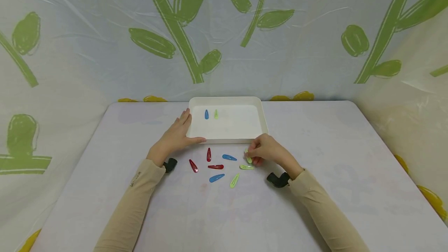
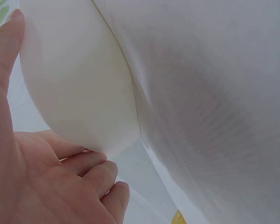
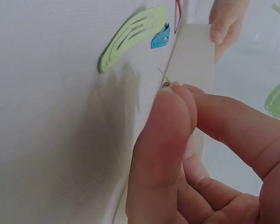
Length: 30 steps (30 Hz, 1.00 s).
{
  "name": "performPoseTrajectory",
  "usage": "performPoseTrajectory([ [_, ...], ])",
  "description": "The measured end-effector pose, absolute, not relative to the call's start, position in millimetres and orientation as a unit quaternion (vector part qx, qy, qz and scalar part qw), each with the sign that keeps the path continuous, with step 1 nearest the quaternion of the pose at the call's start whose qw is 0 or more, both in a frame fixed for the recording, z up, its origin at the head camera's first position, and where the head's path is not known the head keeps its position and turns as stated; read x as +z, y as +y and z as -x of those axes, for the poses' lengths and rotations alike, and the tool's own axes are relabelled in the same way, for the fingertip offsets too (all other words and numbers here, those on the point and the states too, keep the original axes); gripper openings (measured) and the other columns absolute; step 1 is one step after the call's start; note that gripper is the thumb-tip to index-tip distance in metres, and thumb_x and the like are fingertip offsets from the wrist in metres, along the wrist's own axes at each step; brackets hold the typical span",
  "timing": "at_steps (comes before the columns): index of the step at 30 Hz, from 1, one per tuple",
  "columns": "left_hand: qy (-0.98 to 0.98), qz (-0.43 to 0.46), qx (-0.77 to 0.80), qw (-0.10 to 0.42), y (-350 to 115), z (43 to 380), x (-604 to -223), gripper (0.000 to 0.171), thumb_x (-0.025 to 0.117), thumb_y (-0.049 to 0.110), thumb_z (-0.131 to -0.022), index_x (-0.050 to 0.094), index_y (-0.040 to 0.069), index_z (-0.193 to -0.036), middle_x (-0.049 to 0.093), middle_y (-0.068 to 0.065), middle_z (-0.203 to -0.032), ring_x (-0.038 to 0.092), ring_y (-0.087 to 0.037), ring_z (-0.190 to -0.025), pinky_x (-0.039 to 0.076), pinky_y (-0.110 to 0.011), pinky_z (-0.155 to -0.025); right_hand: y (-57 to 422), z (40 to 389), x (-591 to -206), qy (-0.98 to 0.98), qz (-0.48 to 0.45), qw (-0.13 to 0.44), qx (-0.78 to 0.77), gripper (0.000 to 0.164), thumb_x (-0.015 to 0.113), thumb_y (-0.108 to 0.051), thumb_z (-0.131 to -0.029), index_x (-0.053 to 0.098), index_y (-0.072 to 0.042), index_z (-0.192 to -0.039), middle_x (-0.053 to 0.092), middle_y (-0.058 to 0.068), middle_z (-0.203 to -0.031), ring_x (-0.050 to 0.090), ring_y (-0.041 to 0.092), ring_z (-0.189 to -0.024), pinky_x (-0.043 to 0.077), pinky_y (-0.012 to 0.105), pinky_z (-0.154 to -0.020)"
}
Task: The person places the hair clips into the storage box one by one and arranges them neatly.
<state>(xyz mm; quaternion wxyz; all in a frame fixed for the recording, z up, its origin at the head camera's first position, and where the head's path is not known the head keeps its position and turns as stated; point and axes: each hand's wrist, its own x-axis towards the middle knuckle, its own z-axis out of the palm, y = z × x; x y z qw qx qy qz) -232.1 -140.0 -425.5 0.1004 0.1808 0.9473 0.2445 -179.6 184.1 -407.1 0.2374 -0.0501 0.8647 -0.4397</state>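
My left hand (image 1: pixel 176 133) rests against the front left corner of a white tray (image 1: pixel 231 140), thumb along its front wall and the fingers extended by its left side. Between the thumb and fingertips of my right hand (image 1: pixel 267 149), a light green snap hair clip (image 1: pixel 249 160) is pinched, just in front of the tray's front right corner. In the right wrist view only a thin edge of that clip shows. Inside the tray lie a blue hair clip (image 1: pixel 207 114) and a green hair clip (image 1: pixel 216 114), side by side at the left.
In front of the tray are three red hair clips (image 1: pixel 209 154), two blue hair clips (image 1: pixel 229 157) and two green hair clips (image 1: pixel 234 181), scattered on the white table (image 1: pixel 196 213). A leaf-patterned sheet (image 1: pixel 297 57) hangs behind the table.
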Motion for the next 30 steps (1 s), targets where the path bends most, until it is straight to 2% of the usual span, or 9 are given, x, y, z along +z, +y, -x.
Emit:
performPoseTrajectory([
  [13,0.947,-0.183,0.245,0.095,-139.2,233.8,-426.3,0.117,0.069,0.064,-0.083,0.009,-0.005,-0.156,-0.005,-0.014,-0.166,-0.003,-0.028,-0.152,0.007,-0.047,-0.123,182.9,183.9,-397.7,0.865,0.076,0.235,-0.436,0.018,0.076,-0.009,-0.086,0.064,0.001,-0.077,0.064,0.009,-0.063,0.062,0.017,-0.055,0.059,0.033,-0.057],
  [20,0.948,-0.179,0.245,0.097,-139.9,233.5,-426.2,0.120,0.069,0.066,-0.081,0.009,-0.004,-0.157,-0.005,-0.014,-0.166,-0.002,-0.031,-0.152,0.008,-0.050,-0.122,183.7,189.4,-389.4,0.860,0.084,0.231,-0.447,0.018,0.076,-0.009,-0.086,0.064,0.001,-0.078,0.065,0.009,-0.064,0.063,0.018,-0.056,0.060,0.038,-0.060],
  [30,0.947,-0.181,0.247,0.096,-139.7,233.0,-426.6,0.118,0.069,0.065,-0.082,0.010,-0.005,-0.156,-0.006,-0.013,-0.166,-0.003,-0.028,-0.152,0.007,-0.047,-0.123,179.9,199.1,-376.4,0.858,0.087,0.222,-0.455,0.014,0.074,-0.009,-0.087,0.067,0.003,-0.082,0.066,0.009,-0.067,0.063,0.018,-0.057,0.060,0.035,-0.060],
])
